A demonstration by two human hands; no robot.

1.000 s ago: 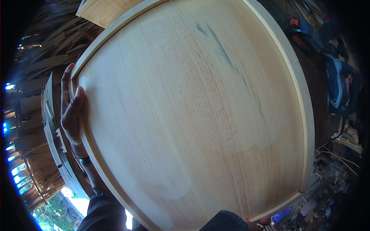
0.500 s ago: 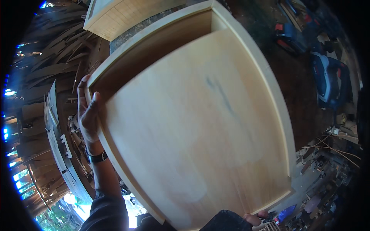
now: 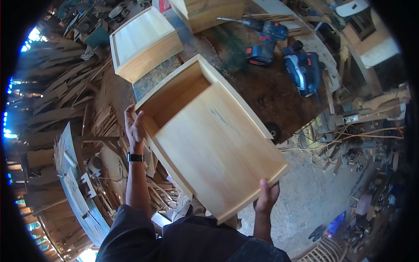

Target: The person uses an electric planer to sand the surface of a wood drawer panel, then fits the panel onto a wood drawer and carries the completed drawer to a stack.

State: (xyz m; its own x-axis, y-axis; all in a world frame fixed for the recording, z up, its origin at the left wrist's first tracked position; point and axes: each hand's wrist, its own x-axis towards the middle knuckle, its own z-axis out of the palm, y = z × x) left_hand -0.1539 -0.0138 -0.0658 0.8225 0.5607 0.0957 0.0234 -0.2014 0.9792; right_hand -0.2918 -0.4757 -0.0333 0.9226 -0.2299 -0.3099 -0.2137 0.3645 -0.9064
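Observation:
I hold a pale wooden drawer box [image 3: 214, 139], open side facing me, out in front of my body. My left hand [image 3: 134, 125] grips its far left corner, a dark watch on that wrist. At the near right corner my right hand [image 3: 267, 196] clasps the box's edge from below. The box is tilted, its far end over the dark workbench [image 3: 262, 94].
A second wooden drawer box [image 3: 144, 43] and a third [image 3: 209, 11] rest on the workbench. A blue power drill [image 3: 266, 30] and blue electric planer [image 3: 303, 72] lie there too. Wood offcuts and strips [image 3: 65, 109] pile at left; cables and scrap [image 3: 358, 131] at right.
The drawer box has moved away from my face, from filling the view to arm's length. The workbench, tools and both hands have come into sight.

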